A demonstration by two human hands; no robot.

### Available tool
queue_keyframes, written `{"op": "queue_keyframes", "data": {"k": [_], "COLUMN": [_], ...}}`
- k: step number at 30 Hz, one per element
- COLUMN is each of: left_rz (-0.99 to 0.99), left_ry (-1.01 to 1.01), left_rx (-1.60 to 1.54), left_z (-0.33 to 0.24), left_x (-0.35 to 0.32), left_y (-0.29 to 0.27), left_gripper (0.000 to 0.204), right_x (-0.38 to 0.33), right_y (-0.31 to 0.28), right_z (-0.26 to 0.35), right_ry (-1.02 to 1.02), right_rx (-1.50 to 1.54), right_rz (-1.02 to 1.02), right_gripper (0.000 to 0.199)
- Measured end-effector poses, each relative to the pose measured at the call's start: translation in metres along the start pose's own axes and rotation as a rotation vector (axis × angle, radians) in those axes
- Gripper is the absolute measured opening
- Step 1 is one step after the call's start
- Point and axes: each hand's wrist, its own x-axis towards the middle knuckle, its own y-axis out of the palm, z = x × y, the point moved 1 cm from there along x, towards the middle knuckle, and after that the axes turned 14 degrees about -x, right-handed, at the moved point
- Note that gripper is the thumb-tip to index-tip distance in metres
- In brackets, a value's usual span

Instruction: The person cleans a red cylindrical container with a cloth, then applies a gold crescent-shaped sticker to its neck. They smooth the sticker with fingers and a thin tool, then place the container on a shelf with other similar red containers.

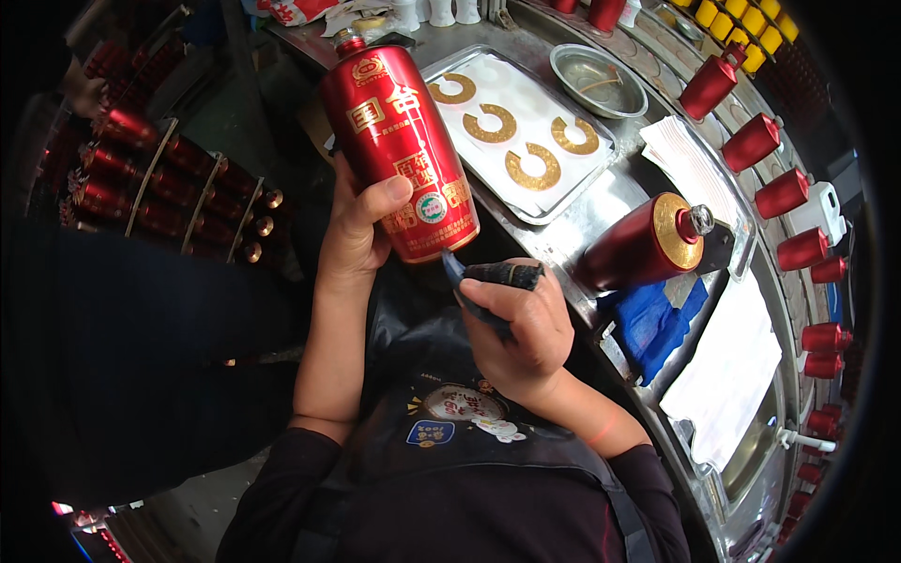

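My left hand point(361, 220) is wrapped round a glossy red bottle point(389, 131) with gold print, thumb across its front. The bottle is tilted, its open neck toward the top of the view and its base toward me. Just below the base, my right hand point(521, 333) is closed on a small tool with a dark, tape-wrapped handle point(504, 274) and a bluish, blade-like tip point(452, 266). The tip is very near the bottle's lower edge; whether it touches I cannot tell. Right of my right hand, another red bottle point(624, 246) with a gold ring on its shoulder stands on the bench.
A metal tray point(537, 218) holds several gold C-shaped pieces point(532, 166) on white sheets. Beside it are a metal bowl point(601, 80), a blue cloth point(648, 328) and a white cloth point(727, 371). Red bottles line a curved conveyor point(741, 202); racked bottles point(160, 192) stand at left.
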Motion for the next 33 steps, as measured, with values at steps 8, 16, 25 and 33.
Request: {"op": "queue_keyframes", "data": {"k": [8,16,25,33], "left_rz": [0.061,0.089,-0.017,-0.072], "left_ry": [0.014,-0.126,-0.004,0.124], "left_rx": [0.048,-0.168,-0.022,0.036], "left_z": [0.007,0.008,0.018,0.011], "left_x": [0.006,-0.004,-0.006,-0.008], "left_y": [-0.013,-0.013,-0.010,0.011], "left_gripper": [0.084,0.092,0.084,0.081], "right_x": [-0.010,-0.004,-0.016,-0.013], "right_y": [0.000,-0.017,0.001,-0.013], "right_z": [0.002,-0.012,-0.014,-0.011], "right_ry": [-0.069,0.158,0.016,0.015], "right_rx": [0.184,-0.031,0.065,-0.007], "right_rz": [0.157,-0.004,0.041,-0.026], "right_gripper": [0.040,0.032,0.039,0.038]}}
